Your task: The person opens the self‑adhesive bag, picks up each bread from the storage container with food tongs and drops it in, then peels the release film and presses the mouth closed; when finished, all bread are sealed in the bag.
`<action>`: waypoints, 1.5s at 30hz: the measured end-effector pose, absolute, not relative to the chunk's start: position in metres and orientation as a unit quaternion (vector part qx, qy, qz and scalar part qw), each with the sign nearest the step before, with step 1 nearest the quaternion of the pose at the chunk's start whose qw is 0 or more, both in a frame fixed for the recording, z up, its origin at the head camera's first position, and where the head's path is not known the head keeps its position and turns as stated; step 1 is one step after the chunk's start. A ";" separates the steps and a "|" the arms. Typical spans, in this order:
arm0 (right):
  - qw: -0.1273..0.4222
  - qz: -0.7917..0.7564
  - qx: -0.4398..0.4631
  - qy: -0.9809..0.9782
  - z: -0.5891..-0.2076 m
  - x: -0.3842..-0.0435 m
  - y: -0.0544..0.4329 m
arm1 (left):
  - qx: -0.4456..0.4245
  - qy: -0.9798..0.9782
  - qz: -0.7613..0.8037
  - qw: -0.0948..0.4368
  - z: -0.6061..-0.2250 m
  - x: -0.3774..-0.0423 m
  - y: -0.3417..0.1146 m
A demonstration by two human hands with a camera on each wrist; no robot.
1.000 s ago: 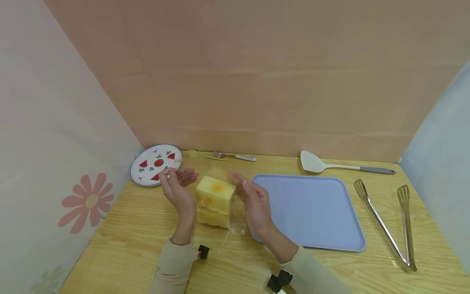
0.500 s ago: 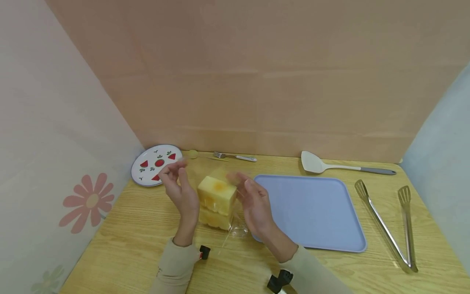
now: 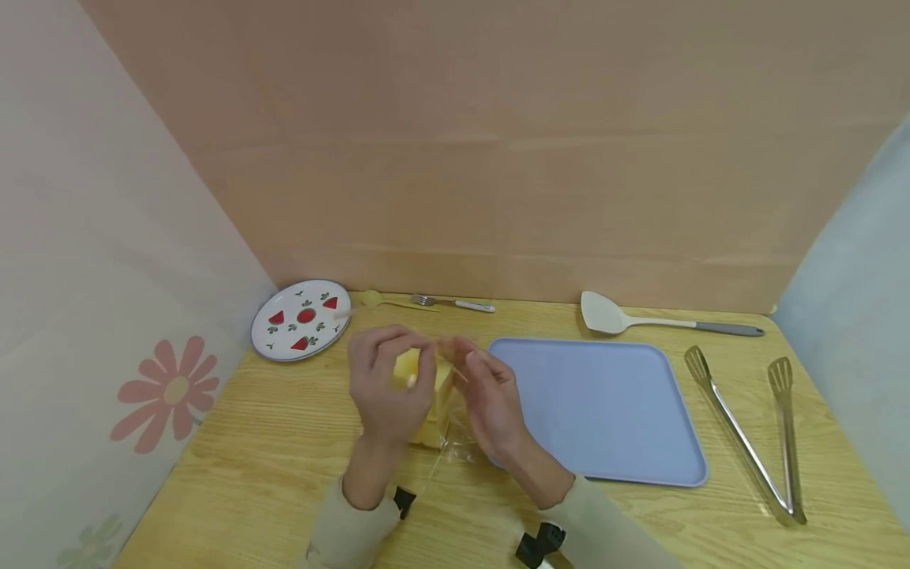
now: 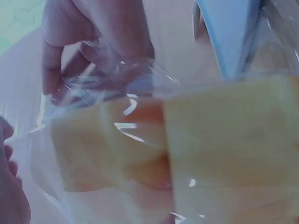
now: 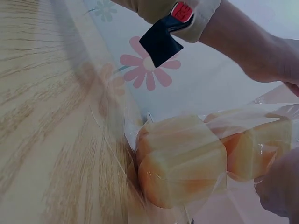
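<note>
Two thick blocks of yellow bread [image 5: 187,161], golden brown in spots, are inside a clear plastic bag [image 4: 133,133]. In the head view, my left hand [image 3: 389,387] curls over the top of the bread and hides much of it. Its thumb and fingertips come together at the bag's upper end, close to the right hand's fingertips. My right hand [image 3: 492,391] is on the bread's right side, its thumb and bent fingers pinching the film. The left wrist view shows this right hand [image 4: 110,35] against the crinkled plastic. Loose film spreads beside the bread.
A pale blue tray [image 3: 604,419] lies right of the bread. Metal tongs [image 3: 746,442] and a white spatula [image 3: 604,314] are farther right. Along the back are a watermelon-patterned plate [image 3: 287,328], a yellow spoon [image 3: 373,298] and a fork [image 3: 455,303]. Flowered fabric [image 3: 171,387] borders the left.
My left hand has swung from the bag's left side to the right, over the bread, its fingers going from spread to curled. The right hand stays almost in place.
</note>
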State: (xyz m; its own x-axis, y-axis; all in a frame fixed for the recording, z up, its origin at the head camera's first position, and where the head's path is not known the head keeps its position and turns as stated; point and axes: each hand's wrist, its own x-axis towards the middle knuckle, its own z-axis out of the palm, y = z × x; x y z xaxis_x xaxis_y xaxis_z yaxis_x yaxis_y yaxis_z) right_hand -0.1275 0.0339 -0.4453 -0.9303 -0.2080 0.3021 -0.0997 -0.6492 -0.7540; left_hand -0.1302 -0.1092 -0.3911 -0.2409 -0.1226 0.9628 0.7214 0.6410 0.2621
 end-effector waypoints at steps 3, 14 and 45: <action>0.028 -0.891 -0.181 0.415 -0.446 -0.127 0.034 | -0.277 -0.735 -0.331 0.524 -0.387 -0.124 -0.106; 0.010 -0.892 -0.212 0.399 -0.448 -0.126 0.033 | -0.290 -0.804 -0.252 0.454 -0.381 -0.114 -0.104; -0.058 -0.874 -0.290 0.386 -0.449 -0.125 0.027 | -0.312 -0.759 -0.180 0.543 -0.378 -0.116 -0.108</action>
State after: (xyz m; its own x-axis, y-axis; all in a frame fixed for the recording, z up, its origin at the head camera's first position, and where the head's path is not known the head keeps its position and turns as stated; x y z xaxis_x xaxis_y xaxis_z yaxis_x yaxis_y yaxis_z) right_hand -0.1246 0.0272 -0.4487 -0.8252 -0.1222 0.5515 -0.3253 -0.6954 -0.6408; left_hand -0.1155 -0.1083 -0.3784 -0.2158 0.2788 0.9358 0.6691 0.7402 -0.0663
